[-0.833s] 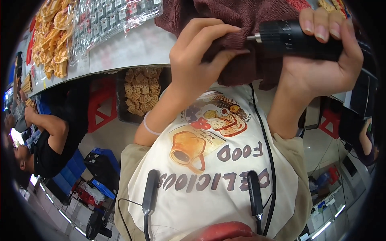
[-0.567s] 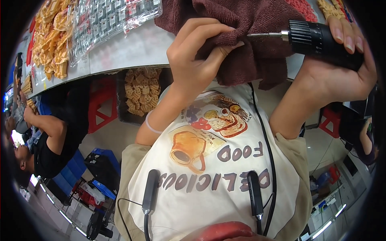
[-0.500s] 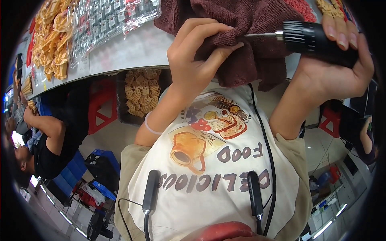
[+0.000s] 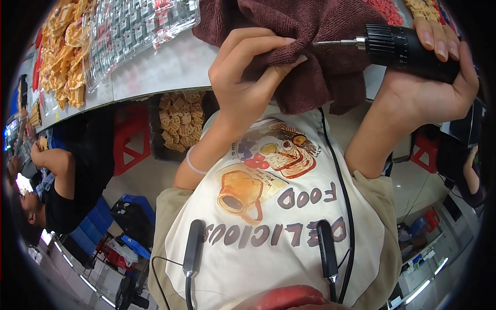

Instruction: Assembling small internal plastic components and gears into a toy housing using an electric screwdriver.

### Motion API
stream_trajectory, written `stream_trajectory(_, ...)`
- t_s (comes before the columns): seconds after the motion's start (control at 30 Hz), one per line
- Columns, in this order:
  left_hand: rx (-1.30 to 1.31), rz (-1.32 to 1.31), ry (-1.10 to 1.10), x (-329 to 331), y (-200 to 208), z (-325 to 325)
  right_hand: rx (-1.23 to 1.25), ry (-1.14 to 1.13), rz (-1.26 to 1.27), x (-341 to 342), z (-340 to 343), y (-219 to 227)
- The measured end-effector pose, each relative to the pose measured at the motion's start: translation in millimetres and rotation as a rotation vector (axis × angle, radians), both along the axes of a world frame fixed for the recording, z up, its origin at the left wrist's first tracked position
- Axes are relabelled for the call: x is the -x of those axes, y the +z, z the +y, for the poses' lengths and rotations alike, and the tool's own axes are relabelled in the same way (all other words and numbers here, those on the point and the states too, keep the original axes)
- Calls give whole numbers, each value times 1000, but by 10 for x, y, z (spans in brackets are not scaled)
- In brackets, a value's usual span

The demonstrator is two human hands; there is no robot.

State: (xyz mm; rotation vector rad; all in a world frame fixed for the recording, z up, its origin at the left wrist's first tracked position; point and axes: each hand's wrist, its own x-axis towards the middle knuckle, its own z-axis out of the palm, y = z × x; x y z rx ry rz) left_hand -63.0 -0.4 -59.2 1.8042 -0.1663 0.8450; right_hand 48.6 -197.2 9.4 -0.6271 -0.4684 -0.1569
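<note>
My left hand point(image 4: 240, 85) is closed on a fold of a dark brown towel point(image 4: 318, 80), pinching it between thumb and fingers. Whether the cloth wraps anything there is hidden. In my right hand point(image 4: 426, 101) lies a black powered screwdriver point(image 4: 392, 46), its body across the palm with fingers curled over the top. It is held almost level. Its thin metal bit point(image 4: 338, 43) points left toward the pinched fold, and the tip is lost against the towel. The towel hangs over the near edge of the white table point(image 4: 142, 75).
Clear plastic trays point(image 4: 144, 33) with small grey parts lie left of the towel, beside piled yellow plastic pieces point(image 4: 62, 57). Pink-red pieces point(image 4: 387, 11) lie at the far right. Below the table is a dark bin point(image 4: 156, 139) of yellow pieces and a red stool point(image 4: 126, 155). A co-worker point(image 4: 57, 175) sits left.
My left hand and the towel have shifted slightly left. The screwdriver stays nearly where it was, still in my right hand. The trays also appear a little further left.
</note>
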Motion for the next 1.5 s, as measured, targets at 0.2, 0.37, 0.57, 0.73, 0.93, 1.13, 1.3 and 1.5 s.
stream_trajectory(0.2,-155,57,-17,141,93,93,11,-33,41,-65,-225,-8)
stream_trajectory(0.37,-182,155,-12,325,98,216,24,-57,69,-163,-457,15)
stream_trajectory(0.57,-177,435,-23,487,123,376,24,-80,111,-134,-338,50)
stream_trajectory(0.73,-422,281,-33,416,367,485,24,-94,138,-66,-93,24)
stream_trajectory(0.93,-520,179,-18,128,310,251,190,-140,50,-47,-101,-15)
stream_trajectory(1.13,-550,286,-59,105,133,178,437,-184,-104,124,-155,88)
stream_trajectory(1.3,-559,308,-60,97,127,178,646,-281,-47,159,-467,47)
stream_trajectory(1.5,-541,303,-65,85,65,157,686,-454,150,13,-996,237)
